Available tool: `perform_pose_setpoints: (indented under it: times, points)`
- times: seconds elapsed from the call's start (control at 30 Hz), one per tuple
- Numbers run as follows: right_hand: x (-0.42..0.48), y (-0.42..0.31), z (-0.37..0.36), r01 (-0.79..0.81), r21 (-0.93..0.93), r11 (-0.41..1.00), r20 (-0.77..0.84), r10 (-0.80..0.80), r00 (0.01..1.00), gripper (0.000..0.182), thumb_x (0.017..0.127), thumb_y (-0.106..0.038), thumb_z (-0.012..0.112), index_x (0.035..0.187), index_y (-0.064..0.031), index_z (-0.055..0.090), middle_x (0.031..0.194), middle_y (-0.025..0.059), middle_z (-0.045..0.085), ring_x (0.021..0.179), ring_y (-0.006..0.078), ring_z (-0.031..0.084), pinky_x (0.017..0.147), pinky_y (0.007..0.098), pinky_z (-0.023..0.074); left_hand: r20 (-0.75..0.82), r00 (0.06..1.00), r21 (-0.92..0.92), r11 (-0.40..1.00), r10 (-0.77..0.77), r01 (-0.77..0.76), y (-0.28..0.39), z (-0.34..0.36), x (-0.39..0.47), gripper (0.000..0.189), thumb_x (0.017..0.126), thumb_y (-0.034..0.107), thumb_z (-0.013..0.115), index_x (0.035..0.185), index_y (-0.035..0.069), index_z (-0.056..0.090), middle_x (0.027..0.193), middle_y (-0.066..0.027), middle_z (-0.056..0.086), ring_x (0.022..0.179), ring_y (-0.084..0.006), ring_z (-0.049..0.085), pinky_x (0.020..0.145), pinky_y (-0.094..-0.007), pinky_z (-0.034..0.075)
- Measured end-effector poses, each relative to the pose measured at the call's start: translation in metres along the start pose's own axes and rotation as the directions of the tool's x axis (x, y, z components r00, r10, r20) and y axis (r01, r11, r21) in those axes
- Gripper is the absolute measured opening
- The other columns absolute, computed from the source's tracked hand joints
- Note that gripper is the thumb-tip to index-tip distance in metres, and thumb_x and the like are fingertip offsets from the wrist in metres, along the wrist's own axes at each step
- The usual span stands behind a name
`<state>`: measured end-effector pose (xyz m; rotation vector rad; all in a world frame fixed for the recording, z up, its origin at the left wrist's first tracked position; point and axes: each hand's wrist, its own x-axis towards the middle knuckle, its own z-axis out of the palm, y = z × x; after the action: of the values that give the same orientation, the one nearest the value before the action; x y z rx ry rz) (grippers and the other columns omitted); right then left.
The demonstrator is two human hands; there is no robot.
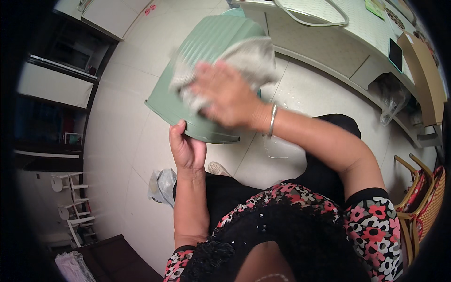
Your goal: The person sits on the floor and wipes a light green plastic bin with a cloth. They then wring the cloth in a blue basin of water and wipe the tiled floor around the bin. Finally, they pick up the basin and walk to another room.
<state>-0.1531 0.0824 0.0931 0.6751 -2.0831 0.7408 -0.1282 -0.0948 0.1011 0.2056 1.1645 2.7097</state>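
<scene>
A green plastic bin [211,38] with ribbed sides is held up tilted before me, its rim towards me. Around that rim my left hand [188,146] is closed, thumb on the outer wall and fingers underneath. My right hand [225,95], blurred, presses a pale grey cloth [248,58] against the bin's outer side. The cloth spreads out loosely past the fingers on both sides. The inside of the bin is hidden from me.
Part of a teal basin [233,12] shows behind the bin. Water drops [276,151] lie on the tiled floor. A white counter [317,42] with a phone [395,55] runs along the right. A plastic bag [162,185] sits by my leg; a wicker-backed chair [428,201] stands at right.
</scene>
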Motion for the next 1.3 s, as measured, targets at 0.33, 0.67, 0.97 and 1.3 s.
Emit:
perform_pose_setpoints:
  times: [0.33, 0.67, 0.97, 1.3]
  points:
    - [0.020, 0.104, -0.028, -0.175, -0.340, 0.924, -0.193, 0.114, 0.975, 0.046, 0.084, -0.036, 0.055, 0.127, -0.0194, 0.055, 0.136, 0.0086, 0.050, 0.125, 0.0291, 0.046, 0.105, 0.0448, 0.0325, 0.029, 0.999, -0.208, 0.978, -0.029, 0.035, 0.013, -0.001, -0.004, 0.040, 0.089, 0.009, 0.051, 0.128, -0.002, 0.047, 0.131, -0.0119, 0.053, 0.121, -0.0252, 0.050, 0.108, -0.0423, 0.034]
    - [0.025, 0.091, -0.031, -0.564, 0.428, 0.706, -0.033, 0.636, 0.771, 0.053, 0.096, -0.043, 0.040, 0.127, -0.0013, 0.052, 0.127, 0.0191, 0.054, 0.119, 0.0346, 0.049, 0.100, 0.0371, 0.0380, 0.241, 0.965, -0.154, 0.986, 0.100, -0.064, 0.023, -0.001, -0.002, 0.044, 0.092, 0.028, 0.048, 0.124, -0.002, 0.051, 0.126, -0.0142, 0.056, 0.115, -0.0285, 0.054, 0.098, -0.0425, 0.045]
    - [0.013, 0.017, 0.016, -0.204, 0.046, 0.978, -0.058, 0.206, 0.977, 0.050, 0.095, -0.038, 0.045, 0.137, -0.0100, 0.046, 0.137, 0.0169, 0.047, 0.132, 0.0339, 0.038, 0.110, 0.0495, 0.0228, 0.107, 0.994, -0.185, 0.983, 0.018, 0.002, 0.026, 0.000, 0.002, 0.046, 0.095, 0.035, 0.038, 0.121, 0.000, 0.054, 0.122, -0.0133, 0.059, 0.111, -0.0270, 0.057, 0.097, -0.0411, 0.044]
    - [0.009, 0.063, 0.016, 0.026, -0.088, 0.996, -0.030, -0.029, 0.999, 0.029, 0.082, -0.023, 0.057, 0.106, -0.0096, 0.065, 0.113, 0.0153, 0.063, 0.115, 0.0329, 0.054, 0.099, 0.0457, 0.0396, 0.010, 0.998, -0.140, 0.988, -0.059, 0.059, 0.000, 0.012, -0.010, 0.047, 0.093, 0.034, 0.038, 0.125, 0.001, 0.050, 0.122, -0.0123, 0.058, 0.110, -0.0276, 0.057, 0.095, -0.0408, 0.044]
